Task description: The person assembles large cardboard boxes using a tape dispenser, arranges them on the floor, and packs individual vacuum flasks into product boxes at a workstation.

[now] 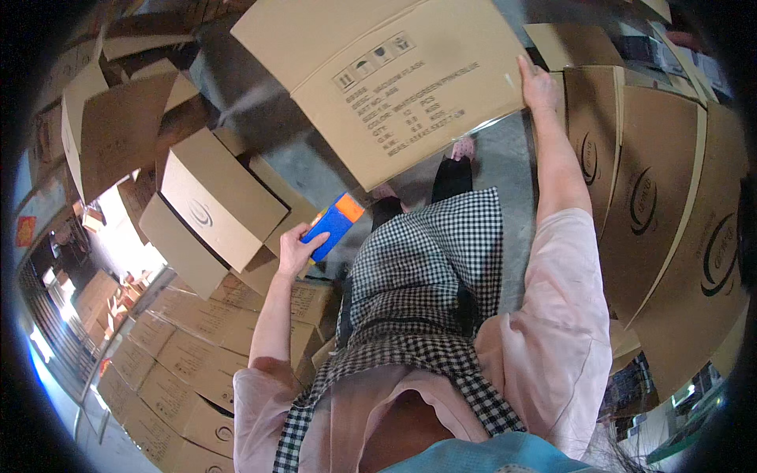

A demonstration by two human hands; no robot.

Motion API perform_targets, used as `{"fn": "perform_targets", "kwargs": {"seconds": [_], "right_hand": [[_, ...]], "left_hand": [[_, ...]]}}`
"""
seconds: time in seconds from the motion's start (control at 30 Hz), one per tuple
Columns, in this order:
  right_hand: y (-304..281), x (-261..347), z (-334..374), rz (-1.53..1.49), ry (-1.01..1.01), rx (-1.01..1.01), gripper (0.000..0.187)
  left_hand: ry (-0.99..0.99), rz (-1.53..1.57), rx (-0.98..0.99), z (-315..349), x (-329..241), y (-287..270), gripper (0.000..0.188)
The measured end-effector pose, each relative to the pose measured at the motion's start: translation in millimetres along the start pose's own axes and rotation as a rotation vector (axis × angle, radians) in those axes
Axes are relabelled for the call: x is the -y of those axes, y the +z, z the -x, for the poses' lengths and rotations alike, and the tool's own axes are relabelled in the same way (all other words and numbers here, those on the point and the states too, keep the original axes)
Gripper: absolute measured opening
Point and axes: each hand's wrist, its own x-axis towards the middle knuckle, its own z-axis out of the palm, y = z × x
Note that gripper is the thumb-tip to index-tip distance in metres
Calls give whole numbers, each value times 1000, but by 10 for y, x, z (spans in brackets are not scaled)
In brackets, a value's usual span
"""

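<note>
A large brown cardboard carton [449,102] with dark printing on its side is tilted in front of me, over the grey floor. My right hand [540,85] grips its right edge, with the fingers partly hidden behind the board. Along the carton's lower edge runs a shiny strip that looks like clear tape. Apart from the carton, lower and to the left, my left hand [296,248] is closed around a blue and orange tape dispenser [334,229], its orange end pointing up and to the right.
Open cartons [213,201] with raised flaps stand at left. Below them lie rows of closed cartons [181,355]. Tall upright cartons [643,189] line the right side, close to my right arm. My feet are on the grey floor [516,173] beneath the carton.
</note>
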Motion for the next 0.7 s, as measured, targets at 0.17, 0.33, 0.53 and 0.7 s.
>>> {"fn": "perform_targets", "kwargs": {"seconds": [0.17, 0.33, 0.53, 0.7], "right_hand": [[54, 156, 94, 169, 74, 57, 89], [160, 67, 29, 222, 143, 35, 94], [436, 107, 322, 272, -29, -618, 86], [1139, 1169, 1855, 148, 39, -266, 93]], "left_hand": [[24, 50, 77, -236, 535, 191, 37], [51, 102, 42, -430, 797, 350, 39], [68, 75, 93, -408, 686, 234, 37], [146, 25, -5, -185, 691, 136, 39]]}}
